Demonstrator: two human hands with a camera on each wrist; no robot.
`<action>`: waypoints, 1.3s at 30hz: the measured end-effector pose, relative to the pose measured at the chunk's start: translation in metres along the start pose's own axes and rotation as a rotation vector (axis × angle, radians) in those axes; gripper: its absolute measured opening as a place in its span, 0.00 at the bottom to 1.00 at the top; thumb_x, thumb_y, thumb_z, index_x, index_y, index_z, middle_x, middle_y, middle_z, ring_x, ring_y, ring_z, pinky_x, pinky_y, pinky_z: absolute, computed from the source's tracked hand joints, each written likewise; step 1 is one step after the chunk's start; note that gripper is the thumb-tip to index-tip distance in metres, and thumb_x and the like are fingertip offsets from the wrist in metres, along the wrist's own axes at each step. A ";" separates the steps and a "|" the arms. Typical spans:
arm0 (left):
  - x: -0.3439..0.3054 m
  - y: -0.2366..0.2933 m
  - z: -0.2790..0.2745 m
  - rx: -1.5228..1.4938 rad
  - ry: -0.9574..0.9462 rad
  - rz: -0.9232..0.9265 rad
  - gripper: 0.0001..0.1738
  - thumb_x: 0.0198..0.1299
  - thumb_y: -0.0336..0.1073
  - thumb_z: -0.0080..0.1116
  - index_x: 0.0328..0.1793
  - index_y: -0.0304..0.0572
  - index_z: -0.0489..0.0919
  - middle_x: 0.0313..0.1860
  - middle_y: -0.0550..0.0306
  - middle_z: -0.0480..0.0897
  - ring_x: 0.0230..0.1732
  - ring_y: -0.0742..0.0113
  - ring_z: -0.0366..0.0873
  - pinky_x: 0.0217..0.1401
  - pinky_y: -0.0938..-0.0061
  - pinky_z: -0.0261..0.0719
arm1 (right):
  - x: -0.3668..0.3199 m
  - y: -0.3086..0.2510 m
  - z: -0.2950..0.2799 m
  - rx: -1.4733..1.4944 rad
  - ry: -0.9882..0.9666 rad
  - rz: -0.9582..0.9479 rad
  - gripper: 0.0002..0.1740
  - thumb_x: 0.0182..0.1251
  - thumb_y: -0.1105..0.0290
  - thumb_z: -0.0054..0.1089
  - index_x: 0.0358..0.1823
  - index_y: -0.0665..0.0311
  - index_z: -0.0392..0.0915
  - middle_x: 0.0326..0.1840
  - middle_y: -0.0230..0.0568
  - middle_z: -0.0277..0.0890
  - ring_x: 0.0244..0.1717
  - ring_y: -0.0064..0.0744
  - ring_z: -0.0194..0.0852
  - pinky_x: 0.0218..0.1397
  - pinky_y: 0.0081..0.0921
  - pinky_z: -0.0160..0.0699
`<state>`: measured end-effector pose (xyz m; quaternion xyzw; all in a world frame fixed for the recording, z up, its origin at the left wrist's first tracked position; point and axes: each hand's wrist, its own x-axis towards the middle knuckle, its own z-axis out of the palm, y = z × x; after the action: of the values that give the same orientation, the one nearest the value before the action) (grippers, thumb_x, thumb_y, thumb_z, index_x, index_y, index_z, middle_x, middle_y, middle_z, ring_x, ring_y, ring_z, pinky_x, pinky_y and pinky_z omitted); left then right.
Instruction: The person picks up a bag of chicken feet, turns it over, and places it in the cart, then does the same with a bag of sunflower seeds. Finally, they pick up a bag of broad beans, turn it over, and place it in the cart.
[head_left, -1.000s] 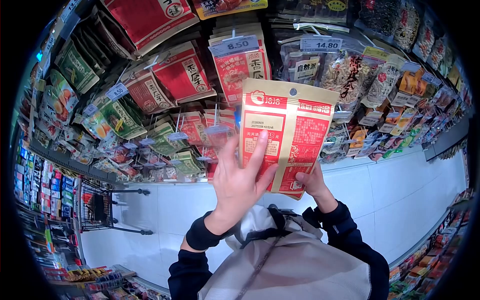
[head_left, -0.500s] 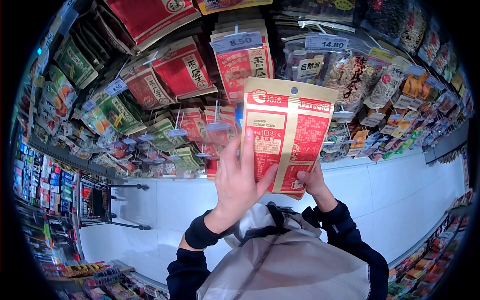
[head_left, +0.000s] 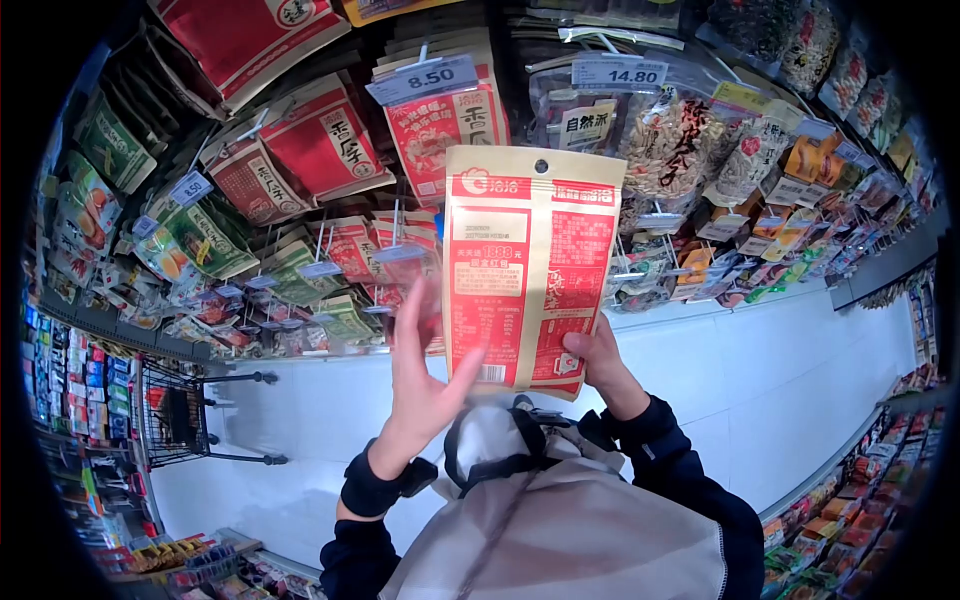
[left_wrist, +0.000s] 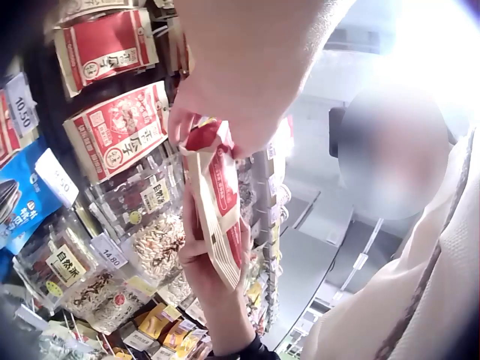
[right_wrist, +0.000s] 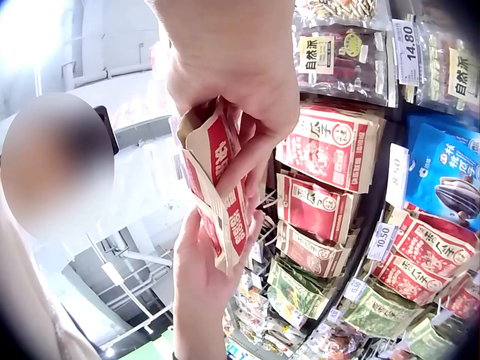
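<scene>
A red and tan seed bag [head_left: 533, 270] is held upright, its printed back toward the head camera. My right hand [head_left: 607, 365] grips its lower right side, thumb on the front and fingers behind. At the lower left is my left hand [head_left: 425, 385], fingers extended past the bag's edge and thumb across its corner, slightly blurred. The left wrist view shows the same bag [left_wrist: 217, 202] from its bottom end, with the right hand [left_wrist: 214, 274] around the far part. In the right wrist view, the left hand [right_wrist: 201, 259] lies along the bag's side.
Hooks of hanging snack bags fill the rack ahead, with red seed bags [head_left: 325, 140], green bags [head_left: 215, 235] and price tags [head_left: 425, 80]. A shopping cart [head_left: 180, 410] stands on the floor at left. More shelves [head_left: 850, 500] line the aisle behind.
My left index finger has moved down and left off the bag's printed panel, and the left hand has spread away. The right hand keeps its grip. The bag has shifted left in view.
</scene>
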<state>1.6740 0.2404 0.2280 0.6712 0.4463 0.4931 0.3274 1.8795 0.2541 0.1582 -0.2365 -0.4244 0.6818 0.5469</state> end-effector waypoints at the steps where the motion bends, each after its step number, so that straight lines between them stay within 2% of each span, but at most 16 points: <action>1: -0.001 -0.003 0.000 -0.087 -0.052 -0.008 0.42 0.49 0.28 0.58 0.68 0.34 0.47 0.63 0.46 0.58 0.60 0.62 0.62 0.60 0.70 0.63 | -0.001 0.000 0.000 0.020 0.020 0.016 0.29 0.55 0.64 0.59 0.56 0.67 0.61 0.51 0.39 0.69 0.49 0.26 0.68 0.51 0.24 0.69; 5: -0.016 -0.012 0.000 -0.388 -0.143 -0.126 0.43 0.51 0.25 0.54 0.69 0.34 0.43 0.66 0.46 0.56 0.62 0.63 0.61 0.61 0.71 0.61 | -0.004 0.007 -0.004 0.111 0.060 0.093 0.28 0.55 0.66 0.59 0.55 0.68 0.62 0.50 0.39 0.70 0.48 0.27 0.69 0.51 0.24 0.69; 6: -0.021 -0.015 -0.001 -0.386 -0.135 -0.144 0.43 0.52 0.25 0.54 0.69 0.34 0.42 0.66 0.46 0.56 0.62 0.63 0.60 0.62 0.71 0.60 | -0.003 0.010 -0.005 0.116 0.065 0.116 0.28 0.55 0.66 0.59 0.55 0.68 0.62 0.50 0.38 0.70 0.48 0.27 0.70 0.51 0.25 0.69; 7: -0.025 -0.019 -0.002 -0.384 -0.126 -0.163 0.43 0.52 0.25 0.53 0.70 0.34 0.41 0.66 0.46 0.56 0.63 0.63 0.59 0.62 0.71 0.59 | 0.000 0.010 -0.007 0.133 -0.013 0.118 0.28 0.56 0.67 0.57 0.57 0.67 0.60 0.51 0.38 0.69 0.50 0.27 0.68 0.53 0.25 0.67; 10: -0.034 -0.027 -0.006 -0.339 -0.108 -0.202 0.41 0.54 0.25 0.50 0.70 0.34 0.40 0.67 0.45 0.52 0.66 0.62 0.54 0.64 0.71 0.56 | 0.007 0.016 -0.001 0.078 -0.010 0.133 0.28 0.59 0.67 0.54 0.59 0.67 0.58 0.54 0.39 0.66 0.54 0.27 0.64 0.56 0.25 0.64; 11: -0.038 -0.032 -0.006 -0.321 -0.094 -0.216 0.40 0.55 0.25 0.50 0.70 0.33 0.41 0.67 0.46 0.53 0.66 0.62 0.54 0.64 0.72 0.55 | 0.008 0.020 -0.001 0.033 -0.025 0.156 0.30 0.62 0.65 0.51 0.62 0.66 0.51 0.58 0.39 0.61 0.57 0.26 0.59 0.58 0.25 0.61; 14: -0.044 -0.031 -0.013 -0.237 -0.099 -0.227 0.37 0.55 0.25 0.48 0.69 0.31 0.45 0.63 0.47 0.56 0.63 0.62 0.57 0.62 0.73 0.57 | 0.018 0.027 0.011 0.004 0.014 0.110 0.33 0.64 0.63 0.48 0.65 0.66 0.45 0.59 0.39 0.59 0.57 0.24 0.58 0.58 0.25 0.60; 15: -0.047 -0.032 -0.014 -0.218 -0.079 -0.230 0.36 0.55 0.25 0.48 0.69 0.31 0.45 0.62 0.47 0.56 0.62 0.62 0.57 0.62 0.73 0.57 | 0.021 0.025 0.014 -0.026 -0.031 0.151 0.38 0.65 0.60 0.46 0.67 0.64 0.36 0.62 0.40 0.54 0.59 0.25 0.56 0.60 0.25 0.57; 18: -0.058 -0.034 -0.019 -0.203 -0.028 -0.272 0.36 0.55 0.25 0.47 0.69 0.31 0.46 0.62 0.46 0.57 0.62 0.62 0.58 0.62 0.73 0.56 | 0.029 0.028 0.028 -0.108 -0.049 0.103 0.41 0.65 0.60 0.45 0.68 0.63 0.28 0.66 0.41 0.47 0.62 0.26 0.51 0.62 0.26 0.53; 19: -0.061 -0.035 -0.022 -0.200 -0.013 -0.273 0.36 0.55 0.24 0.47 0.69 0.31 0.46 0.62 0.46 0.57 0.62 0.62 0.57 0.63 0.73 0.56 | 0.032 0.030 0.032 -0.127 -0.055 0.099 0.43 0.65 0.60 0.44 0.68 0.62 0.22 0.70 0.41 0.35 0.66 0.28 0.44 0.65 0.27 0.48; 22: -0.074 -0.037 -0.031 -0.185 0.041 -0.288 0.36 0.55 0.25 0.47 0.68 0.31 0.46 0.61 0.46 0.57 0.63 0.61 0.56 0.63 0.72 0.55 | 0.043 0.028 0.057 -0.161 -0.089 0.057 0.43 0.65 0.62 0.44 0.68 0.62 0.23 0.72 0.41 0.28 0.68 0.28 0.39 0.66 0.27 0.45; 27: -0.096 -0.032 -0.057 -0.169 0.133 -0.322 0.36 0.55 0.27 0.47 0.69 0.31 0.46 0.63 0.44 0.56 0.65 0.60 0.54 0.64 0.71 0.54 | 0.049 0.049 0.082 -0.218 -0.218 0.069 0.42 0.65 0.63 0.43 0.68 0.63 0.23 0.72 0.41 0.24 0.70 0.29 0.34 0.68 0.28 0.40; 31: -0.123 -0.029 -0.087 -0.197 0.239 -0.339 0.36 0.56 0.30 0.49 0.69 0.32 0.46 0.67 0.44 0.51 0.67 0.60 0.51 0.65 0.69 0.51 | 0.045 0.072 0.116 -0.228 -0.332 0.120 0.42 0.65 0.63 0.43 0.68 0.63 0.23 0.73 0.41 0.21 0.71 0.29 0.30 0.68 0.28 0.39; 35: -0.152 -0.022 -0.119 -0.219 0.340 -0.355 0.37 0.56 0.31 0.49 0.69 0.33 0.45 0.69 0.46 0.50 0.68 0.62 0.50 0.66 0.69 0.49 | 0.036 0.087 0.166 -0.163 -0.423 0.189 0.43 0.65 0.62 0.44 0.67 0.63 0.22 0.73 0.42 0.21 0.71 0.28 0.27 0.69 0.26 0.37; 39: -0.197 -0.020 -0.152 -0.182 0.377 -0.357 0.38 0.57 0.32 0.49 0.69 0.33 0.43 0.69 0.46 0.51 0.68 0.62 0.48 0.66 0.69 0.49 | 0.024 0.105 0.211 -0.260 -0.512 0.179 0.44 0.65 0.58 0.44 0.68 0.63 0.23 0.72 0.42 0.24 0.71 0.30 0.30 0.68 0.27 0.38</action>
<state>1.5005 0.0659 0.1832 0.4461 0.5646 0.5817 0.3792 1.6492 0.2049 0.1852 -0.1614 -0.6095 0.7049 0.3249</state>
